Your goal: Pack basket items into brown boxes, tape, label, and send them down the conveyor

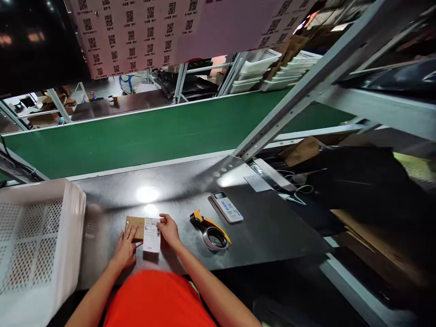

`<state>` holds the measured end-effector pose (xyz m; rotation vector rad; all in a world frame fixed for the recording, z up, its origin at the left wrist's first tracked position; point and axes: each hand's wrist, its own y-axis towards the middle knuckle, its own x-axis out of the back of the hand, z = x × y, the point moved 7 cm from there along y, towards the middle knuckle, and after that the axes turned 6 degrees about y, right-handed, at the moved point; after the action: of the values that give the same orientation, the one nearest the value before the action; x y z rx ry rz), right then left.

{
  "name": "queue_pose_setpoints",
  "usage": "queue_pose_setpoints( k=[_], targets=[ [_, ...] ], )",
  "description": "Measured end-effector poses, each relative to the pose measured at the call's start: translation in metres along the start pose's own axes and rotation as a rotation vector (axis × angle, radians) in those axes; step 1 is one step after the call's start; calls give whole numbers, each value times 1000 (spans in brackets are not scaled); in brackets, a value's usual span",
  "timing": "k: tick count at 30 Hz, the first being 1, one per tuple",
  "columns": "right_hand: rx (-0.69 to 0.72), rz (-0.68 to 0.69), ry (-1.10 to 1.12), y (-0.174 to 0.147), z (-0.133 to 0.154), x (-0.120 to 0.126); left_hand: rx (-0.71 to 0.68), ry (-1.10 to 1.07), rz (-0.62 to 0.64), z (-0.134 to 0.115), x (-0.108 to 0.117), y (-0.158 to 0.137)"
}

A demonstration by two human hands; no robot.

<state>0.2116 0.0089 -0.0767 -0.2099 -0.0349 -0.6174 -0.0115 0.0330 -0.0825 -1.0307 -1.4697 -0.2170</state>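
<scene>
A small brown cardboard box lies on the dark metal tabletop in front of me. A white printed label covers its right part and reaches past the edge nearest me. My left hand rests on the box's left side with its fingers stretched out over the cardboard. At the label's right edge, my right hand has thumb and fingers drawn together on the paper. A yellow-and-black tape dispenser with a roll of tape lies to the right of my right hand.
A white phone-like device lies beyond the tape dispenser. Stacked white plastic baskets stand at the left. A green conveyor belt runs behind the table. A slanted metal post rises at the right, and a QR-code sheet hangs overhead.
</scene>
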Motion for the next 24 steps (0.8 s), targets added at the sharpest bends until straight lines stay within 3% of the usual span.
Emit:
queue_pose_setpoints(
  k=[8,16,20,22,24],
  targets=[
    [160,14,-341,11,1,-11,14,-23,45,3,-2,3],
    [311,87,-667,-20,-9,-42,7,-46,14,6,-4,4],
    [483,296,-776,-34,-9,-62,-11,-54,20,5,-4,4],
    [527,392,-830,-31,-13,-60,-7,-36,-3,6,-2,4],
    [508,388,-889,-18,-18,-49,2,-20,-9,7,-2,4]
  ],
)
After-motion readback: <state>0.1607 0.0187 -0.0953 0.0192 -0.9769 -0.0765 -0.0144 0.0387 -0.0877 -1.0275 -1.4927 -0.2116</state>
